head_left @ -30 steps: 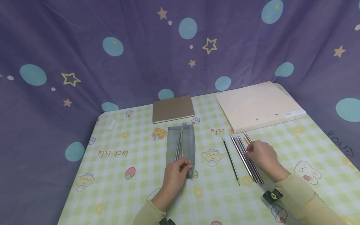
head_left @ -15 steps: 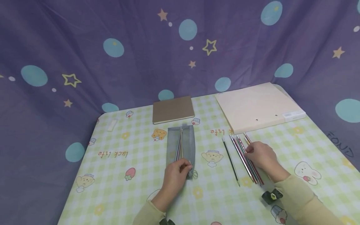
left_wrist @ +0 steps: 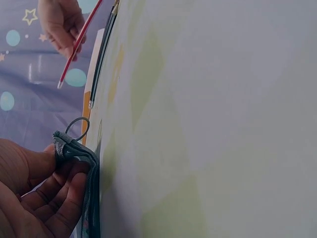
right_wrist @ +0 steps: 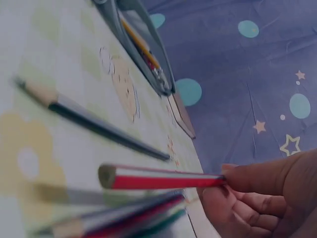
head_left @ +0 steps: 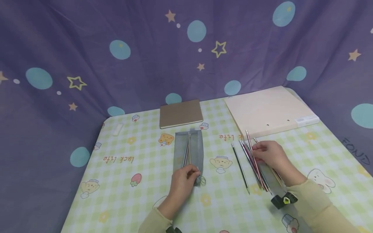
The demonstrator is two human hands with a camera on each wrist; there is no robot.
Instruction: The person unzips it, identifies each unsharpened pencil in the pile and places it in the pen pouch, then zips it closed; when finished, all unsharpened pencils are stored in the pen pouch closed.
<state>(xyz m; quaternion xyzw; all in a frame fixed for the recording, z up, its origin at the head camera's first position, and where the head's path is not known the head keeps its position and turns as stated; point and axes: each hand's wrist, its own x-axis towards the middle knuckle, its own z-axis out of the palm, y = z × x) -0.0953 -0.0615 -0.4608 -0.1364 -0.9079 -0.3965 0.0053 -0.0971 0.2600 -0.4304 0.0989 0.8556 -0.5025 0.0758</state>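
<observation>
My left hand (head_left: 182, 181) grasped the near end of the pouch (head_left: 196, 152), pinching its fabric between thumb and fingers; the cord loop (left_wrist: 88, 130) hung free beside my grip. The pouch lay on the cloth (head_left: 116, 181), left of the loose pencils, and pencils (head_left: 189, 150) were visible inside it. Whether its mouth stood open could not be confirmed. My right hand (head_left: 271, 157) grasped one red pencil (right_wrist: 163, 181) between thumb and finger, nearer its far end. That pencil appeared raised over the pencil group (head_left: 256, 171), and its near end looked blunt. A dark pencil (head_left: 240, 168) lay separately, between the group and the pouch, point toward the near side. The notebook (head_left: 180, 114) was positioned on the far side beyond the pouch, and the folder (head_left: 271, 110) on the far right. I judged the step in hand to be separation of a single pencil from the group, with the pouch held steady. In my judgement, the next move called for a firm pinch, enough lift to clear the neighbouring pencils, alignment of the pencil with the pouch's length, and an unchanged left-hand grip. Residual risk: dragging an adjacent pencil along.
</observation>
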